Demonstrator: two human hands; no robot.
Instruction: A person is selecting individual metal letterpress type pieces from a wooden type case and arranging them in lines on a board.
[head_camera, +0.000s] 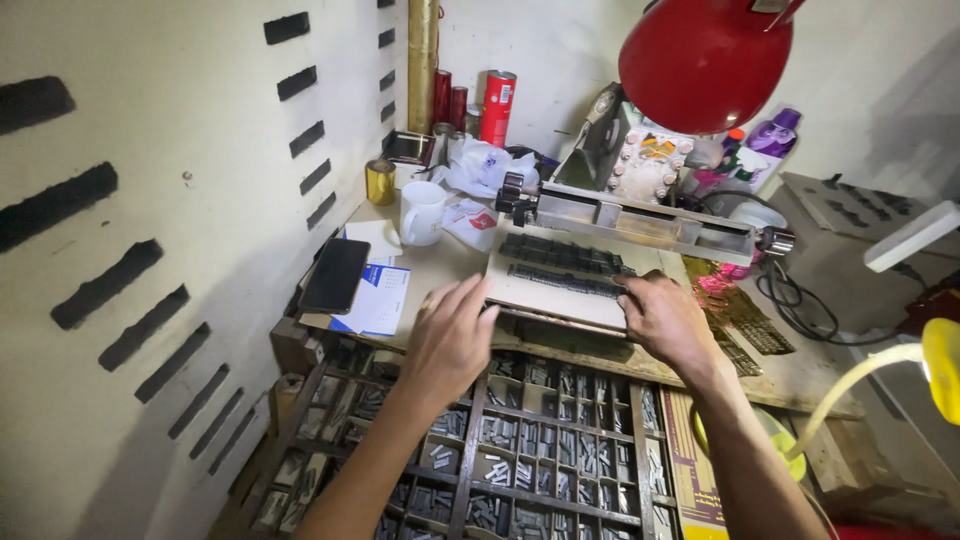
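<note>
One flat tray (560, 300) with two rows of metal type (565, 255) is gripped at both near corners: left hand (452, 335), right hand (665, 318), fingers curled over the edge. One white mug (421, 212) is seen on the worktop (440, 268).

The lamp shade (703, 60) is glossy red, likely painted metal. The flat tray (560, 290) looks like dull pale board, carrying rows of dark matt metal type (562, 256). The compartment case (520, 450) below is rough, worn wood holding grey metal pieces. The mug (421, 212) is smooth white ceramic, the phone (335, 275) matt black, and the bench (790, 375) scuffed bare wood.
</note>
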